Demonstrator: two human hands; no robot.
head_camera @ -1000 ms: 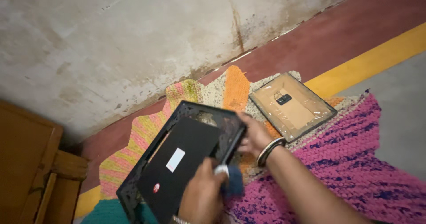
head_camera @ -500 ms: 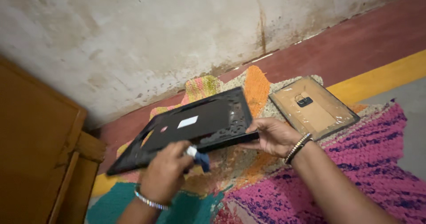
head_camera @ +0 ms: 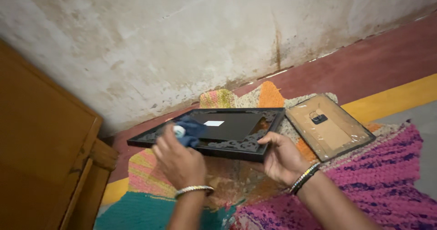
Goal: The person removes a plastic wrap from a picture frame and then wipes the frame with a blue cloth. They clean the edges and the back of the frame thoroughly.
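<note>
The black ornate frame (head_camera: 214, 132) is held nearly flat above the mat (head_camera: 373, 180), gripped at its right corner by the right hand (head_camera: 282, 159). A blue cloth (head_camera: 190, 130), clenched in the left hand (head_camera: 180, 161), is best pressed lightly along the fretwork.

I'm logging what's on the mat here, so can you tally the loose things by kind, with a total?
Picture frames: 2, a black frame gripped by the right hand, and a frame lying back-up on the mat.
Cloths: 1, a blue cloth in the left hand.
Total: 3
</note>
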